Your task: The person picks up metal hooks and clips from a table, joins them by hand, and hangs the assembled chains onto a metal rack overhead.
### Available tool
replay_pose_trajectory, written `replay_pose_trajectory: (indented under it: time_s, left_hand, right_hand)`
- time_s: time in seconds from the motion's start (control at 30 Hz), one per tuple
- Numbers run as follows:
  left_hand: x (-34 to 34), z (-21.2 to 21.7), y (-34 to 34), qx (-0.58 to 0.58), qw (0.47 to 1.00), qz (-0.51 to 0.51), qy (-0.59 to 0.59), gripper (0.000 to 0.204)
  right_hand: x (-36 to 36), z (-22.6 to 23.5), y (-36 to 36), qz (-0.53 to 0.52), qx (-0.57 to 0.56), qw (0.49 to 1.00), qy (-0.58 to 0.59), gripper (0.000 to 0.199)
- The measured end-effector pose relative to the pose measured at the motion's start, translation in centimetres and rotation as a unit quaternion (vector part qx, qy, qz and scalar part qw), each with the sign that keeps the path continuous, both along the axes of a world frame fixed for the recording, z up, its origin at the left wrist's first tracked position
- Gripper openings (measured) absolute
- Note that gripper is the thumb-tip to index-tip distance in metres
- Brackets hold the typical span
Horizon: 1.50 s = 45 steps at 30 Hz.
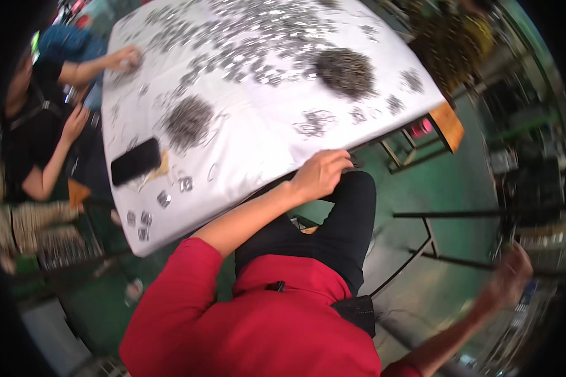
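My left hand is closed at the table's near edge, above my thigh. A small dark thing shows at its fingertips; its kind cannot be made out. Far out to the right, my right hand is smeared by motion, and its fingers do not show clearly. Beyond my left hand, the white-covered table bears a round heap of thin dark metal pieces, a larger such heap and a small loose cluster. Many shiny flat metal pieces spread over the far part.
A black phone lies at the table's left, with several small metal parts nearer. A co-worker's hand touches pieces at the left edge. Another person is at the far right. A dark metal frame stands right of my legs.
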<state>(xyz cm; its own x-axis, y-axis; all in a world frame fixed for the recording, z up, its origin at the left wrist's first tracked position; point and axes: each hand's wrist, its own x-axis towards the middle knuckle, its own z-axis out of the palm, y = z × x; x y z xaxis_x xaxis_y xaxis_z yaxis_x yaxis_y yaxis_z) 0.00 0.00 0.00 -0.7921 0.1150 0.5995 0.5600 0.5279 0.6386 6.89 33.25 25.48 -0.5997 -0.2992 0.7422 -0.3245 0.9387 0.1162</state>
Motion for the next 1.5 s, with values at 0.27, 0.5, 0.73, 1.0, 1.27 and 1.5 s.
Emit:
replay_pose_trajectory:
  time_s: [0.27,0.5,0.73,1.0,1.27,1.5]
  left_hand:
    - [13.7,1.0,-5.4,0.124,0.965,0.213,-0.09,0.025]
    - [18.8,2.1,-8.0,0.118,0.895,0.421,-0.092,0.027]
    - [16.9,1.5,-10.1,-0.131,0.784,0.579,-0.181,0.022]
    - [14.9,0.5,-11.2,-0.133,0.764,0.571,-0.27,0.013]
    - [14.2,0.6,-11.5,-0.166,0.775,0.527,-0.307,0.009]
    - [13.6,0.4,-11.7,-0.102,0.783,0.516,-0.332,0.009]
  right_hand:
    - [-11.0,-18.5,-31.7,0.429,0.013,0.723,-0.542,0.018]
    - [-13.4,-25.0,-46.3,0.404,0.084,0.765,-0.494,0.013]
    - [-15.5,-22.8,-37.1,0.417,0.149,0.747,-0.495,0.012]
    - [-28.0,-19.7,-19.3,0.229,-0.125,0.84,-0.476,0.011]
    - [-33.9,-23.2,-13.7,0.105,-0.245,0.855,-0.444,0.024]
    - [-40.3,-25.4,-11.1,0.039,-0.218,0.869,-0.442,0.029]
